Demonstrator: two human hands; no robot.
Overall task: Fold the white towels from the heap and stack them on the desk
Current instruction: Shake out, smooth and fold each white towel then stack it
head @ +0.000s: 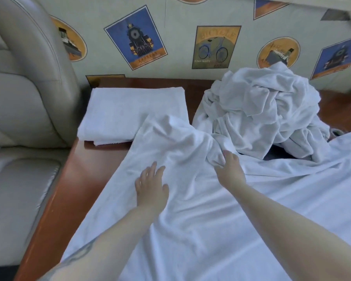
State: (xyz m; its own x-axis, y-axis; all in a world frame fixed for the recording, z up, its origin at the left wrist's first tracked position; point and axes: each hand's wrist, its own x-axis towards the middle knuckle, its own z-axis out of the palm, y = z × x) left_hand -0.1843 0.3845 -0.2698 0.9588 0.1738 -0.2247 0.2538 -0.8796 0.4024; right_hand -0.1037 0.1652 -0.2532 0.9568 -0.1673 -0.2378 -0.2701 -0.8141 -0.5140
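Right hand (229,169) first: its fingers are curled into a bunched ridge of the spread towel (190,199), thumb and fingertips pinching the cloth where it rucks up. The left hand (151,185) lies flat on that same towel, fingers straight and slightly fanned, palm pressing the fabric down, gripping nothing. Both bare forearms run back toward the camera across the cloth. The spread towel covers most of the near part of the desk (73,189), its far end rumpled and lapping over the near right corner of the folded stack (130,112). That stack of white towels sits on the desk beyond the left hand, toward the wall, edges fairly square. Beyond the right hand is the heap (259,110), a tall tangle of unfolded white towels, touching the spread towel at its base and lying just beside the stack. Left of the desk stands a grey leather chair (22,98). Behind the desk runs wallpaper (180,27) printed with train, bicycle and ship posters.
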